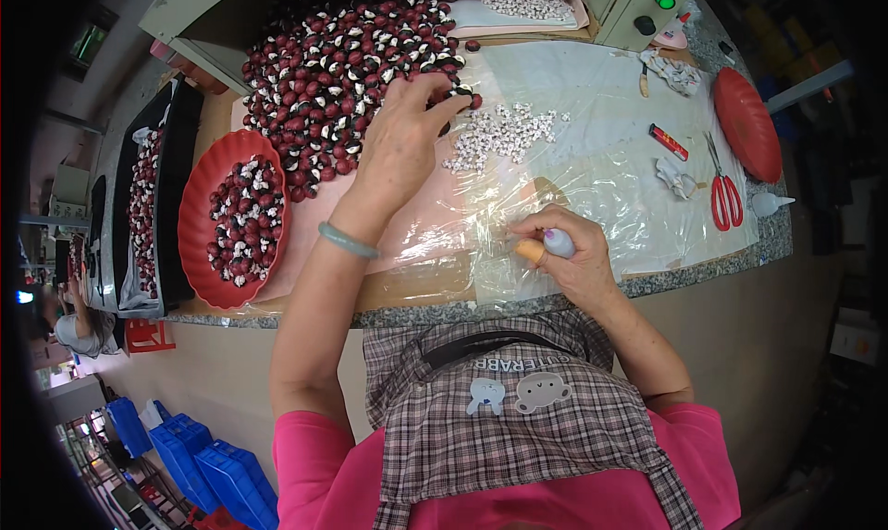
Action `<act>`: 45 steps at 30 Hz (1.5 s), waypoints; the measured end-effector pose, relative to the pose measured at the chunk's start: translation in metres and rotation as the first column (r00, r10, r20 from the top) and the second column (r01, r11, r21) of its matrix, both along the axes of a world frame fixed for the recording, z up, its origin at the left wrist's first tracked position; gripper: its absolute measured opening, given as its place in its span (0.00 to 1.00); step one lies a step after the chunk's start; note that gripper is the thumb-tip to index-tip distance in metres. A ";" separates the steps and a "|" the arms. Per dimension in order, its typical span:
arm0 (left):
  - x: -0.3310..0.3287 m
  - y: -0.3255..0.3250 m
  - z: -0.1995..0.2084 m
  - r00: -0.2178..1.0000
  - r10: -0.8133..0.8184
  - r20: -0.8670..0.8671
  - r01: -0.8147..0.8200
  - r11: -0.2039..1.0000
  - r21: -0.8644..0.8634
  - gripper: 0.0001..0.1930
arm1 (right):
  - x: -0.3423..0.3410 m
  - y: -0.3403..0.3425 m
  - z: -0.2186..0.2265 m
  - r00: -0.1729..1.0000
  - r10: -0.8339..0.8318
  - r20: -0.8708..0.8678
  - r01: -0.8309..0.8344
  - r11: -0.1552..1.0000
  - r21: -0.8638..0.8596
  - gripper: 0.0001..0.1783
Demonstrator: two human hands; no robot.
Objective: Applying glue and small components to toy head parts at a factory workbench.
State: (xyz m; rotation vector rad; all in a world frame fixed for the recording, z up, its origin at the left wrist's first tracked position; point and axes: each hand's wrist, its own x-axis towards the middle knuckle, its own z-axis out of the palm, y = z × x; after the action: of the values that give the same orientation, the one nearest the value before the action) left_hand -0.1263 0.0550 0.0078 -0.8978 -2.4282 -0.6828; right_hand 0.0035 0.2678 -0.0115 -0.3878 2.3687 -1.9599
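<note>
My left hand [404,141], with a green bangle on its wrist, reaches over the right edge of a large heap of small round dark red and black pieces [319,86] with white parts. Its thumb and fingers close on one small dark red and black piece [474,101]. Just beside it lies a scatter of tiny white pieces [509,134] on the clear plastic sheet. Lower right, my right hand [573,257] is wrapped round a small translucent squeeze bottle [559,243]. A tan finger cover [530,251] sits on one of its fingers.
A red scalloped dish [192,225] of assembled pieces stands left, by a black tray [171,178] holding more. At right lie red-handled scissors [725,202], a red tube [668,141], crumpled tissue [675,178], another red dish [747,123] and a small nozzle bottle [768,203].
</note>
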 end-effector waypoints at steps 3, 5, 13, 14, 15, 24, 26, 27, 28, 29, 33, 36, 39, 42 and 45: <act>-0.017 -0.004 -0.003 0.993 -0.120 -0.014 0.116 0.982 -0.151 0.14 | 0.000 0.003 0.000 1.000 0.000 0.000 0.000 1.000 0.015 0.09; -0.020 -0.011 -0.005 0.982 -0.189 0.015 0.187 0.953 -0.236 0.13 | 0.000 0.005 0.001 1.000 0.003 -0.017 -0.002 1.000 0.028 0.09; 0.021 -0.029 0.006 0.976 -0.002 0.217 -0.024 0.993 0.118 0.12 | 0.001 0.010 0.011 0.968 -0.036 0.247 0.034 0.999 0.014 0.17; 0.029 -0.030 0.007 0.916 -0.003 0.401 -0.128 0.946 0.298 0.12 | 0.001 0.012 0.009 0.967 -0.038 0.250 0.036 0.999 0.014 0.17; 0.036 -0.039 -0.004 0.842 -0.079 0.534 -0.177 0.894 0.412 0.12 | 0.000 0.013 0.010 0.959 0.000 0.284 0.021 0.997 -0.069 0.18; 0.112 -0.018 -0.014 0.339 -0.781 0.525 -0.638 0.219 0.739 0.15 | -0.004 0.008 0.020 0.972 0.112 0.204 -0.040 0.943 -0.331 0.18; 0.121 -0.015 -0.012 0.301 -0.822 0.484 -0.646 0.198 0.737 0.15 | -0.004 0.010 0.024 0.975 0.128 0.181 -0.064 0.945 -0.321 0.15; 0.123 -0.014 -0.015 0.296 -0.829 0.474 -0.633 0.202 0.748 0.15 | -0.002 0.009 0.025 0.974 0.128 0.186 -0.064 0.946 -0.319 0.15; 0.126 -0.012 -0.016 0.294 -0.830 0.473 -0.636 0.199 0.745 0.15 | 0.001 0.008 0.026 0.978 0.068 0.199 0.002 0.943 -0.334 0.16; 0.128 -0.011 -0.017 0.289 -0.822 0.490 -0.636 0.218 0.741 0.15 | 0.003 0.006 0.027 0.977 0.009 0.213 0.067 0.935 -0.348 0.17; 0.131 -0.007 -0.018 0.291 -0.800 0.525 -0.596 0.278 0.753 0.14 | 0.007 0.000 0.038 0.975 -0.107 0.194 0.171 0.919 -0.356 0.18; 0.132 -0.007 -0.019 0.287 -0.796 0.533 -0.598 0.286 0.749 0.14 | 0.010 0.000 0.039 0.983 -0.170 0.067 0.181 0.961 -0.207 0.20; 0.132 -0.007 -0.019 0.285 -0.788 0.546 -0.600 0.298 0.742 0.13 | 0.012 0.000 0.038 0.986 -0.161 -0.053 0.152 0.978 -0.140 0.23; 0.134 -0.007 -0.019 0.277 -0.786 0.552 -0.608 0.302 0.735 0.13 | 0.014 0.000 0.040 0.983 -0.163 -0.084 0.156 0.984 -0.088 0.25; 0.134 -0.006 -0.020 0.269 -0.792 0.548 -0.609 0.301 0.734 0.13 | 0.014 0.001 0.038 0.967 -0.177 -0.184 0.186 0.982 0.032 0.26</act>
State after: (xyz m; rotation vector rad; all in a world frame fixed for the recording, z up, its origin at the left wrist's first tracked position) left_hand 0.0074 0.0491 -0.0124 0.1197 -1.6420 -3.2173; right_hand 0.0178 0.2691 0.0270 -0.3728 2.6469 -2.0152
